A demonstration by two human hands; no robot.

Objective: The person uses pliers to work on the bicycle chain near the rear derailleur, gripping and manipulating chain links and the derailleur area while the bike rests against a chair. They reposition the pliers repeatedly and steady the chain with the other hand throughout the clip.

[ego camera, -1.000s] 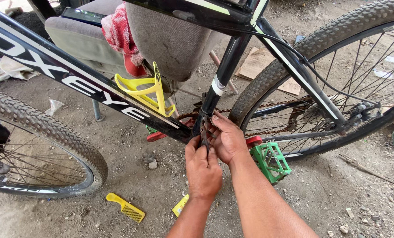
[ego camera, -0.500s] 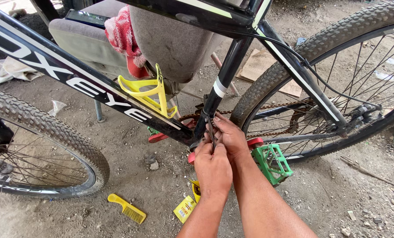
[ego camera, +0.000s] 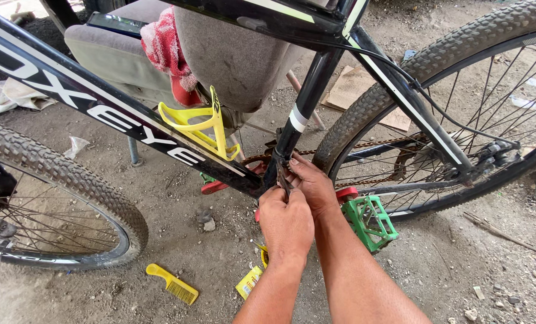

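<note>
A black bicycle frame stands across the view with a yellow bottle cage on its down tube. My left hand and my right hand are pressed together at the base of the seat tube, by the front derailleur and the rusty chain. Both hands are closed around a small dark part there; what it is stays hidden by the fingers. A green pedal on a red crank sits just right of my right wrist.
The rear wheel fills the right side and the front wheel the left. On the dirt ground lie a yellow comb and a yellow tube. A grey seat with a red cloth stands behind the frame.
My left hand has risen slightly toward the seat tube base, closer against my right hand. The yellow tube on the ground has come more into view below my arms.
</note>
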